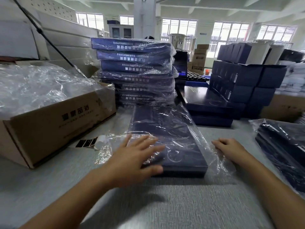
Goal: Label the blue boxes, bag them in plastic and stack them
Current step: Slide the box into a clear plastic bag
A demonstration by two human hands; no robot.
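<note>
A flat dark blue box [178, 146] lies lengthwise on the grey table, inside a clear plastic bag [203, 144] whose open end spills toward me. My left hand [137, 156] lies flat on the box's near left part, fingers spread over the plastic, thumb at the front edge. My right hand [231, 149] sits on the loose plastic just right of the box, fingers bent down onto the film. Behind the box rises a stack of bagged blue boxes [137, 71]. A roll of labels [97, 142] lies to the left.
A cardboard carton [54, 123] stuffed with plastic bags stands at the left. Unbagged blue boxes [208, 103] lie behind on the right, with a wall of smaller dark cartons [244, 80] beyond. More bagged dark items [283, 149] lie at the right edge.
</note>
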